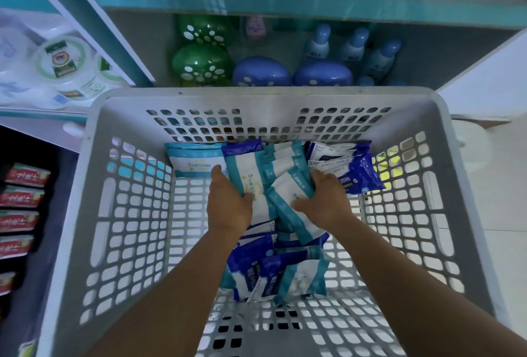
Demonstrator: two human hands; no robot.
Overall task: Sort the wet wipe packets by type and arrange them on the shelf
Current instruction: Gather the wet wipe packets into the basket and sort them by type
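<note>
From the head view, the sorting looks barely begun: every wet wipe packet in sight lies mixed in the white plastic basket, and none is seen on the shelf beyond the hands. That shelf's lower level holds green domed containers, blue domed containers and blue-capped bottles.

The left hand grips a teal-and-white packet, thumb curled over its near edge. The right hand holds a bundle of teal-edged packets, fingers wrapped round their far side. Just right of that hand lie dark blue packets; more blue and teal ones are heaped below the wrists. Left of the left hand lies a flat teal packet.

The printing on the packets is Chinese and too blurred to read. Red packets far to the left are equally unreadable.
</note>
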